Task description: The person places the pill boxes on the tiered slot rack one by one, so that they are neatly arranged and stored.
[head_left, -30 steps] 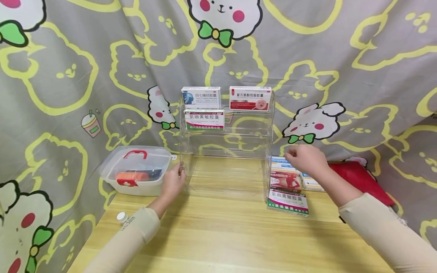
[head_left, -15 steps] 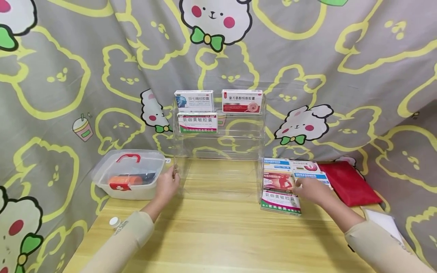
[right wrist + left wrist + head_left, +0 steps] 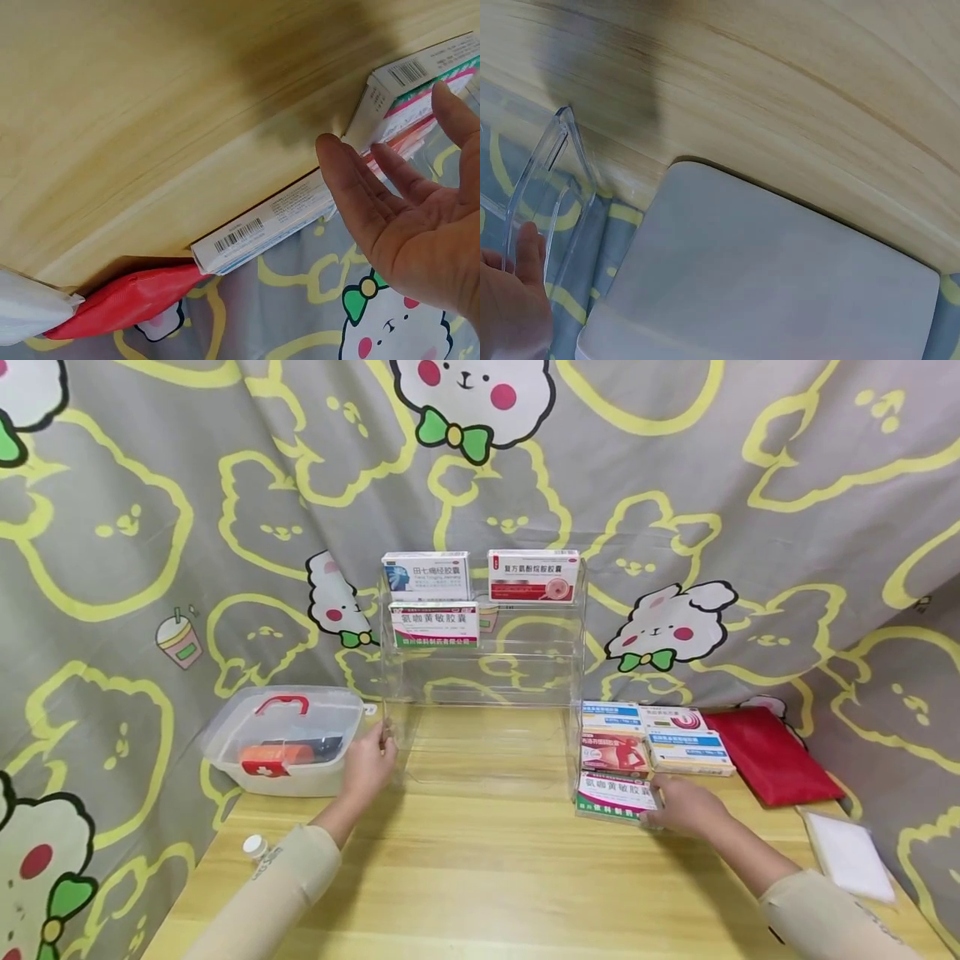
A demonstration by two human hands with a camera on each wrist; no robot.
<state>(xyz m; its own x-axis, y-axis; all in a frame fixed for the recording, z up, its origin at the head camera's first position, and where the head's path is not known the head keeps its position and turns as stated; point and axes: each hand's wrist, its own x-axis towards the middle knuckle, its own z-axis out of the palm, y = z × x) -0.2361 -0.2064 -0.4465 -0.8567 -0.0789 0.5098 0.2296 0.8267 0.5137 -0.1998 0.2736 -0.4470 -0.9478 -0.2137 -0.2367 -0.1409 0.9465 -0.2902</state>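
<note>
My left hand grips the side edge of a clear acrylic display rack; in the left wrist view its thumb and fingers lie on either side of the clear edge. My right hand is at the right end of a green, pink and white medicine box on the table. In the right wrist view, the thumb overlaps that box's printed face and the other fingers extend beside its end, spread apart. A matching medicine box stands in the rack, below a blue-white box and a red-white box.
More medicine boxes lie behind the right hand, beside a red pouch and a white packet. A lidded first-aid bin stands left of the rack, with a small white-capped bottle in front. A patterned curtain hangs behind.
My right hand has come down from above the boxes at the right to the end of the front green-pink box. The left hand has stayed on the rack's edge.
</note>
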